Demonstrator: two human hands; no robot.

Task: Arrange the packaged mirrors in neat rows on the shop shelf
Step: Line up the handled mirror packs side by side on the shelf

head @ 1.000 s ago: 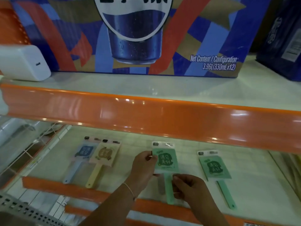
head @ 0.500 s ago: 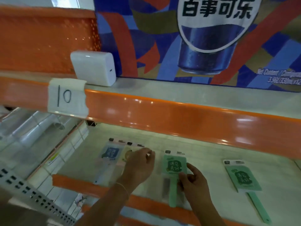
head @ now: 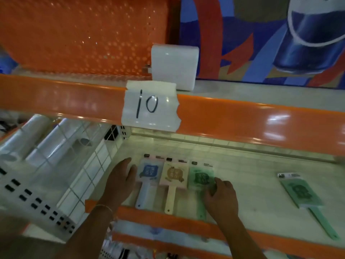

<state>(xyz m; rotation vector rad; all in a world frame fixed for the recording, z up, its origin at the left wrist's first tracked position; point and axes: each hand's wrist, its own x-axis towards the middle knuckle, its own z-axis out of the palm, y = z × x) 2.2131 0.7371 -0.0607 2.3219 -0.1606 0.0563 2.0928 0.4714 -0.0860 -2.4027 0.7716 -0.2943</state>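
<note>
Three packaged hand mirrors lie side by side on the pale shelf point(head: 242, 165): a blue mirror point(head: 148, 173), a cream mirror point(head: 174, 174) and a green mirror point(head: 200, 177), handles toward the front edge. My left hand point(head: 119, 182) lies flat with straight fingers against the left side of the blue mirror. Resting on the right edge of the green mirror are the fingers of my right hand point(head: 221, 197). A second green mirror point(head: 300, 191) lies apart at the right, turned at an angle.
An orange rail point(head: 160, 217) runs along the shelf's front edge. The upper shelf's orange lip point(head: 242, 118) carries a paper tag marked 10 point(head: 150, 105). A white box point(head: 173, 66) and a drinks carton point(head: 270, 38) stand above. A wire grid divider point(head: 87, 165) bounds the left.
The view swung left. My right hand slid the green mirror left until it lies beside the cream one. My left hand moved from the cream mirror to the blue mirror's left side.
</note>
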